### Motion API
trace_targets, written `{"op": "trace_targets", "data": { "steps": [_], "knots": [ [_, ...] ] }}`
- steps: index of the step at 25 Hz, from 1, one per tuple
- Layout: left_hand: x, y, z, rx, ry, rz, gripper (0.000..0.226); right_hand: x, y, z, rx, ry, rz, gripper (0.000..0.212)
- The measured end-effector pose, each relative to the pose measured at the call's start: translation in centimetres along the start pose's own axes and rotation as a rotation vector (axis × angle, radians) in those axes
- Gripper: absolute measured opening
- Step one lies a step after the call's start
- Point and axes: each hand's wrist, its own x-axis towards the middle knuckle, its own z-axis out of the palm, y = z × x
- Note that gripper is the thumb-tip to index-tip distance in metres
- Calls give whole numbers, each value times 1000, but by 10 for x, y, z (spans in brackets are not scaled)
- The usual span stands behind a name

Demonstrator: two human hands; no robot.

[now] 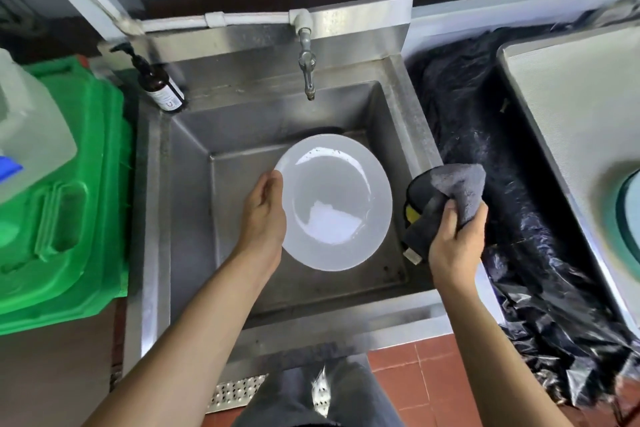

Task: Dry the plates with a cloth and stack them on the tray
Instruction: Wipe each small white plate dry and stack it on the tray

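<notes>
Head view: left hand (pixel 264 215) pinches a wet plate (pixel 334 201) by its rim over the sink (pixel 398 121), right hand (pixel 457 236) grips the cloth (pixel 457 184); slippery rim may slip.

Plate (pixel 337 201): plain white, glossy, no pattern. Cloth (pixel 457 189): grey, with black and a yellow patch. Sink (pixel 194 163): dull steel grey. Pump bottle (pixel 160 85): dark brown, white label. Bin (pixel 79 204): bright green. Bin bag (pixel 512 218): black. Floor tiles (pixel 426 381): terracotta red.
</notes>
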Motion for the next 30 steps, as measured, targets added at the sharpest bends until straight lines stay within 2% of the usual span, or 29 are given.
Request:
{"op": "trace_targets", "data": {
  "steps": [3, 5, 7, 9, 13, 16, 20, 24, 26, 28, 30],
  "knots": [
    [-6, 12, 2, -22, 22, 25, 29, -10, -64, 2, 140, 7, -180, 26],
    [-9, 21, 5, -34, 16, 62, 27, -19, -96, 8, 123, -137, -323, 28],
    [-14, 32, 7, -35, -3, 118, 29, -25, -116, 20, 42, -346, -466, 43],
    [-20, 39, 7, -24, -34, 175, 26, -28, -121, 31, -100, -428, -598, 54],
    [-24, 53, 1, -16, -69, 279, 27, -33, -129, 45, -20, -498, -522, 65],
    [-24, 68, 2, -31, -79, 293, 29, -31, -150, 53, 70, -567, -597, 62],
    [-27, 83, -1, -210, -104, 209, 33, -52, -168, 54, 180, -669, -654, 62],
    [-29, 89, -13, -274, -1, 140, 34, -64, -149, 35, 140, -813, -718, 59],
    [-34, 86, -14, -279, 10, 158, 35, -57, -152, 35, 89, -729, -689, 55],
    [-40, 85, -11, -244, -18, 191, 41, -44, -166, 42, 90, -613, -534, 65],
    [-44, 91, -8, -213, -43, 208, 44, -37, -186, 50, 93, -614, -456, 74]
  ]
}}
